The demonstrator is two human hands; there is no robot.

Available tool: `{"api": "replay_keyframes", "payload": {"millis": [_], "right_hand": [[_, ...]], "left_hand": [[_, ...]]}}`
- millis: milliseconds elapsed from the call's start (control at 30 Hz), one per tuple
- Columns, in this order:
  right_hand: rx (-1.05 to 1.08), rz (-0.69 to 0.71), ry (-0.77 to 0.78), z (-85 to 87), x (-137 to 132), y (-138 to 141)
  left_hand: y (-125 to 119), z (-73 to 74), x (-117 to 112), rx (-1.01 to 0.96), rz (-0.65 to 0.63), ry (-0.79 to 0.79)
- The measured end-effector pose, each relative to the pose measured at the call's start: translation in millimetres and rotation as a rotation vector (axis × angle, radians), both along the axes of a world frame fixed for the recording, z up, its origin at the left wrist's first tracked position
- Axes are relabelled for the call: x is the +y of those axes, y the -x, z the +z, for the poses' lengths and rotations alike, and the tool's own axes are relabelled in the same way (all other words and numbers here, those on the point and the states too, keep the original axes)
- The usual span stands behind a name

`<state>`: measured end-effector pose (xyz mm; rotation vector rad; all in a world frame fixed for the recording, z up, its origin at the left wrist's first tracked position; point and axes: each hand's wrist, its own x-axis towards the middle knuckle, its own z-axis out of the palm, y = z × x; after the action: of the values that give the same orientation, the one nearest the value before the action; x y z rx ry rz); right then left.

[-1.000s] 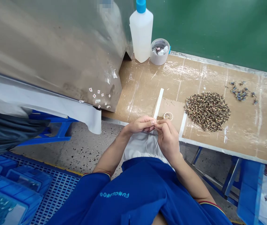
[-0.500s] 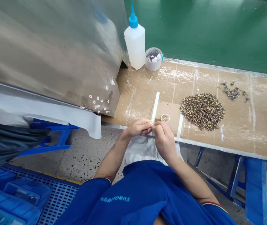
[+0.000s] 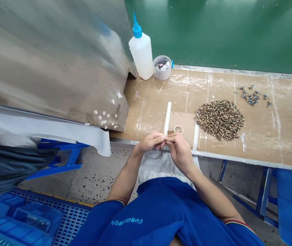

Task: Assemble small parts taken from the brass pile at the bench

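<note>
While the left hand and right hand meet just above the front edge of the table, their fingertips press together in a close pinch (whatever they hold is too small to make out, so its long axis and the way it points cannot be told). Good control here calls for low, steady wrists. Just beyond lie a clear ring on a cardboard patch, a speckled heap of small pieces, and, farther back, a glue bottle beside a cup.
</note>
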<state>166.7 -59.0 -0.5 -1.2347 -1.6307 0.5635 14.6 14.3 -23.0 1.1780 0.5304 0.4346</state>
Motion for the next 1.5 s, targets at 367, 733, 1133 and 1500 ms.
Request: {"api": "replay_keyframes", "payload": {"millis": [367,733,1133,1500], "right_hand": [[0.614,0.026,0.441,-4.1,-1,-7],[0.671,-0.001,0.505,0.5,-9,-3],[0.743,-0.104,0.490,1.9,-12,0],[0.701,-0.141,0.548,-2.5,-10,-4]], "left_hand": [[-8,1.5,-2,0.046,0.026,-0.347],[-14,-6.1,-17,0.063,0.264,-0.767],[-8,-4.4,-14,0.062,0.176,-0.705],[-12,-4.8,-17,0.110,0.185,-0.917]]}}
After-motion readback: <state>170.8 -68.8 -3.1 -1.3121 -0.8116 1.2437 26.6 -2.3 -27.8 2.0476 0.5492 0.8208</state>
